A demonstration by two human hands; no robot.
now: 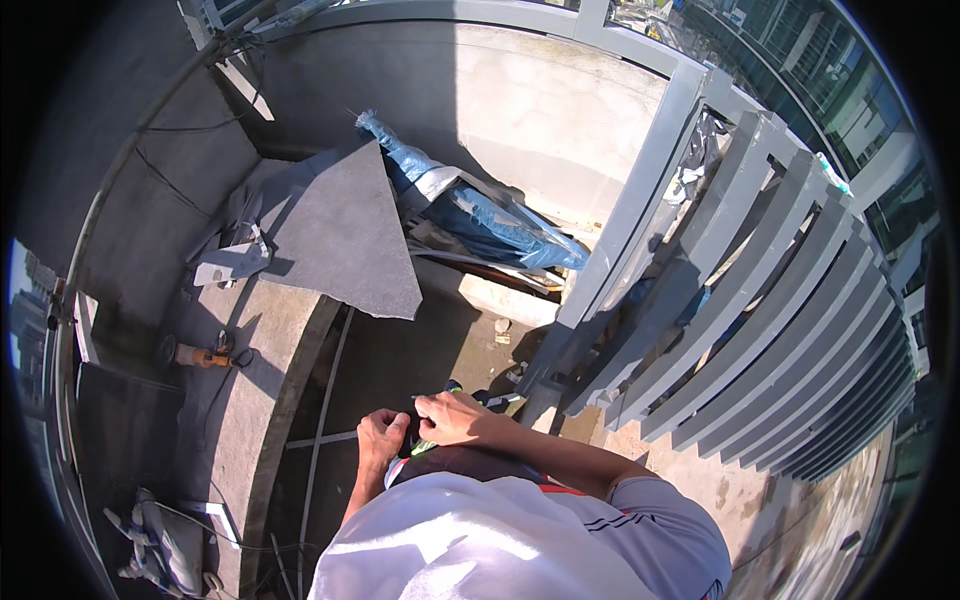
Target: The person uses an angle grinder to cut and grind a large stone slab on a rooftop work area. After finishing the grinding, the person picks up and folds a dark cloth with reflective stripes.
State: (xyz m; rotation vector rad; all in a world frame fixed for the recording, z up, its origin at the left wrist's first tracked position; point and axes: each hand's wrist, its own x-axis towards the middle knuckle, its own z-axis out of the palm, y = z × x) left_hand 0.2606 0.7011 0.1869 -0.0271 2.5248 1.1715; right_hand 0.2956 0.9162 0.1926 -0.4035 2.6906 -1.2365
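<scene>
Both hands are close together in front of my body, low in the middle of the head view. My left hand (381, 436) is closed, thumb against curled fingers. Just beside it, my right hand (452, 418) is closed too, with its fingertips pinched toward the left hand. Whatever lies between the fingers is too small and hidden to make out. Below the hands, dark clothing and bright green-trimmed shoes (427, 440) partly show. A white cloth or garment (450, 535) covers much of my front, beside a grey sleeve (660, 525).
On the curved concrete ledge (225, 425) at left lies an orange angle grinder (205, 356). A broken grey slab (335, 235) juts past the ledge. Behind it lies a blue woven sheet bundle (480, 220). Grey metal slats (730, 330) stand at right. A cable trails at lower left.
</scene>
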